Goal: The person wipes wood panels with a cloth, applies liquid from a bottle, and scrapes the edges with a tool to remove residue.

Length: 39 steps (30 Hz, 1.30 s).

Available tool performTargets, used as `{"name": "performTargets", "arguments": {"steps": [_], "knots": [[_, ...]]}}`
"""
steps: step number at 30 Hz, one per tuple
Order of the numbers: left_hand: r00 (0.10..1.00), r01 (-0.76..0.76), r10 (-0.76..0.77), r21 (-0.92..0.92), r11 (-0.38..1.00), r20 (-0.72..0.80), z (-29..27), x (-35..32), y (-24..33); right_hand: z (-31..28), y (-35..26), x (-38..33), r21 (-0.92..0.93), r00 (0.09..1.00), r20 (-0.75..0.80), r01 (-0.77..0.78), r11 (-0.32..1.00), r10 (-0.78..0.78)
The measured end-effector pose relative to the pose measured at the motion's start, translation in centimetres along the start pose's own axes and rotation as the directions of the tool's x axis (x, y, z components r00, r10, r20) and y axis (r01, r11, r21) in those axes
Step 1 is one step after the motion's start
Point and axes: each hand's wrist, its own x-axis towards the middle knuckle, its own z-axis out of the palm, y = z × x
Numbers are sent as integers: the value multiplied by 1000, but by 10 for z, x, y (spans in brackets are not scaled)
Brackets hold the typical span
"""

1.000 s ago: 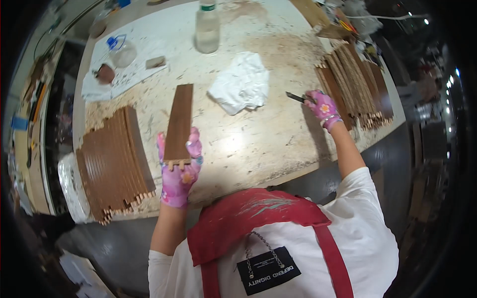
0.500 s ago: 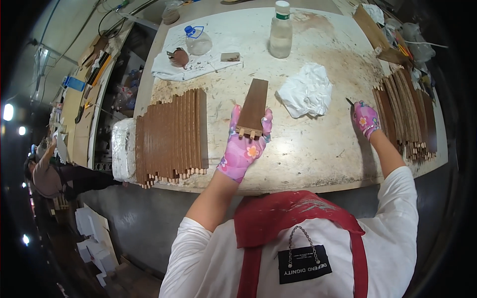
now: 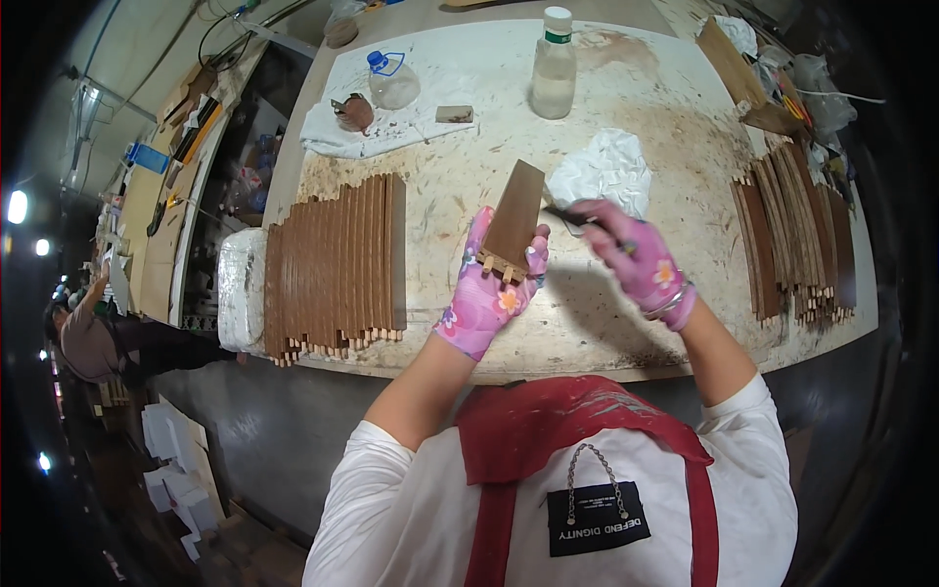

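My left hand [image 3: 489,291], in a pink flowered glove, grips a brown wooden board [image 3: 515,217] with pale dowel pegs at its near end, held above the worn tabletop [image 3: 460,186]. My right hand [image 3: 636,262], gloved the same way, holds a thin dark tool [image 3: 569,217] whose tip points at the board's right edge. A crumpled white cloth [image 3: 603,171] lies just behind the tool. A row of similar boards [image 3: 335,264] lies to the left, and another stack of boards [image 3: 794,243] to the right.
A clear plastic bottle [image 3: 554,67] stands at the back centre. A small bottle with a blue cap [image 3: 389,80], a round brown pot [image 3: 354,112] and a small block [image 3: 454,113] rest on a white sheet. A wrapped bundle [image 3: 240,289] sits at the table's left edge. Another person [image 3: 93,338] is far left.
My right hand has come in from the right-hand stack to the board, bringing the tool with it. My left hand still holds the board, now raised nearer the cloth.
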Motion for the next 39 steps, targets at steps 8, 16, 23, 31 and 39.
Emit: {"name": "performTargets", "arguments": {"steps": [8, 16, 23, 31, 39], "knots": [[999, -7, 10, 79, 997, -33, -1, -1, -8, 29, -28, 16, -47, 968, 138, 215, 975, -207], [999, 46, -48, 117, 992, 15, -10, 4, 1, 22, -36, 17, -316, 938, 207, 332, 889, -278], [944, -88, 163, 257, 962, -286, -5, 9, -9, 22, -34, 8, -431, 928, 214, 371, 823, -306], [892, -177, 285, 309, 934, -351, 33, 7, -28, 22, -34, 3, -154, 971, 23, 238, 959, -237], [995, 98, -98, 16, 995, -12, -1, 2, -11, 26, -34, -3, -397, 962, 146, 270, 877, -230]]}}
